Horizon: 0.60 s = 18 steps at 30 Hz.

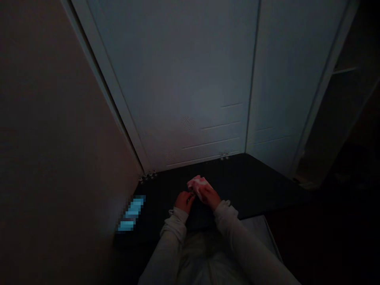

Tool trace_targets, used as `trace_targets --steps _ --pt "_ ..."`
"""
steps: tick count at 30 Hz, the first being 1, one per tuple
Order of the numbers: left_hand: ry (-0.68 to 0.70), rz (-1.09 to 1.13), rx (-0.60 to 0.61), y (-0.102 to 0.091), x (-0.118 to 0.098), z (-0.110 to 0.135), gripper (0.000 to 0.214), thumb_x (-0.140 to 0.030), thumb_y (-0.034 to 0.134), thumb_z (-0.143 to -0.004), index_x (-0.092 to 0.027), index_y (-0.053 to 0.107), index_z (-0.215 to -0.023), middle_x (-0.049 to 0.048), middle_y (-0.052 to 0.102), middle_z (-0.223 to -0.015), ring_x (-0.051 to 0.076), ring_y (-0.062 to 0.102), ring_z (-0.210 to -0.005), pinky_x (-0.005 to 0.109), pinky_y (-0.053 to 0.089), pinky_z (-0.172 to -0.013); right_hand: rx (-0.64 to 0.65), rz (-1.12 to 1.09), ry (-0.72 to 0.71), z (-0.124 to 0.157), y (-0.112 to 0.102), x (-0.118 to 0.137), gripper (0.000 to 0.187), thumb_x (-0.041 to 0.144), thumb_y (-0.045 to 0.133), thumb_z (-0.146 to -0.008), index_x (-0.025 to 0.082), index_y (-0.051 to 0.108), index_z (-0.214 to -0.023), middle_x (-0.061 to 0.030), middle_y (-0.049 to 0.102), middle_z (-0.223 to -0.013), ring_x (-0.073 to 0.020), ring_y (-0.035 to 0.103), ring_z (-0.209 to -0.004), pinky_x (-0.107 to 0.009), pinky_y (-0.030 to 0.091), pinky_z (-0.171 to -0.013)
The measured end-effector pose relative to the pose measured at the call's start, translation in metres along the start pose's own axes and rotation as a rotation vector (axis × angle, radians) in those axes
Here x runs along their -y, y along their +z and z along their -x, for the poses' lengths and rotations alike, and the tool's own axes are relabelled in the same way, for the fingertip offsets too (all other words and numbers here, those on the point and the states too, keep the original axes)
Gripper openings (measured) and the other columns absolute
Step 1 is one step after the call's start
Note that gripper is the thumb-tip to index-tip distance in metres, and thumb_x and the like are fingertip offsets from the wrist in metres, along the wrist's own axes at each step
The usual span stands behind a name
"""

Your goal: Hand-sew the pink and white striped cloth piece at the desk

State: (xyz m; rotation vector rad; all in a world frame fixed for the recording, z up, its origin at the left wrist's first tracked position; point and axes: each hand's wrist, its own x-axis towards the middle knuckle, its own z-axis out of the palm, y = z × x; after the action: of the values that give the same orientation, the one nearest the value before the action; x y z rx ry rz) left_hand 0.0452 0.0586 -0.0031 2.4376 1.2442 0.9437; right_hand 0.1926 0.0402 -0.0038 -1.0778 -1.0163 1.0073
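A small pink-and-white item (198, 183), perhaps cloth or a soft pouch, is held above the black tabletop (228, 182). My right hand (209, 196) is closed around its right side. My left hand (184, 201) is beside its lower left edge, fingers curled and pinched together. Something small and pale shows near the left fingertips, too dim to name. The scene is dark, so the item's kind cannot be made out.
A lit, pixelated screen (131, 213) lies at the tabletop's left side. Small shiny pieces (147, 176) sit at the back left corner, and more shiny bits (225, 156) along the back edge. White panels (184, 79) rise behind; a wall (59, 158) stands left.
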Motion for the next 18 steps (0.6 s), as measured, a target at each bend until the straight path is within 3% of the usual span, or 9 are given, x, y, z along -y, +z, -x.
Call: trace_targets --steps 4,9,14,18 --pt "0.071 -0.037 0.011 -0.002 -0.007 0.003 0.027 -0.027 0.04 -0.075 -0.016 0.057 -0.093 0.0093 0.055 -0.09 0.02 0.048 -0.09 0.035 0.037 -0.082 0.081 0.01 0.055 0.009 0.002 0.005 0.025 0.041 0.053 -0.061 0.016 0.053 -0.067 0.0033 0.045 -0.049 -0.0074 0.035 -0.04 -0.021 0.026 -0.039" --pt "0.043 0.171 0.026 -0.005 -0.006 0.003 0.024 -0.022 0.045 -0.072 -0.016 0.059 -0.091 0.009 0.054 -0.095 0.019 0.048 -0.092 0.033 0.037 -0.084 0.212 0.015 0.053 0.01 -0.006 0.01 0.037 0.035 0.059 -0.057 0.018 0.052 -0.088 -0.0012 0.056 -0.074 -0.0106 0.047 -0.055 -0.021 0.033 -0.045" --pt "-0.248 0.655 0.082 -0.009 0.012 0.003 0.033 -0.025 0.065 -0.054 -0.014 0.061 -0.085 0.0079 0.06 -0.093 0.021 0.053 -0.087 0.036 0.042 -0.078 0.377 0.106 0.039 0.009 -0.009 0.005 0.032 0.032 0.058 -0.059 0.016 0.056 -0.086 -0.001 0.055 -0.067 -0.0099 0.046 -0.052 -0.023 0.035 -0.048" --pt "-0.414 0.889 0.09 -0.008 0.023 0.006 0.038 -0.023 0.071 -0.043 -0.011 0.06 -0.078 0.0079 0.063 -0.082 0.02 0.057 -0.075 0.032 0.045 -0.065 0.43 0.223 -0.125 0.011 -0.007 0.0 0.024 0.03 0.056 -0.063 0.016 0.059 -0.082 -0.0015 0.057 -0.073 -0.0119 0.049 -0.062 -0.025 0.038 -0.057"
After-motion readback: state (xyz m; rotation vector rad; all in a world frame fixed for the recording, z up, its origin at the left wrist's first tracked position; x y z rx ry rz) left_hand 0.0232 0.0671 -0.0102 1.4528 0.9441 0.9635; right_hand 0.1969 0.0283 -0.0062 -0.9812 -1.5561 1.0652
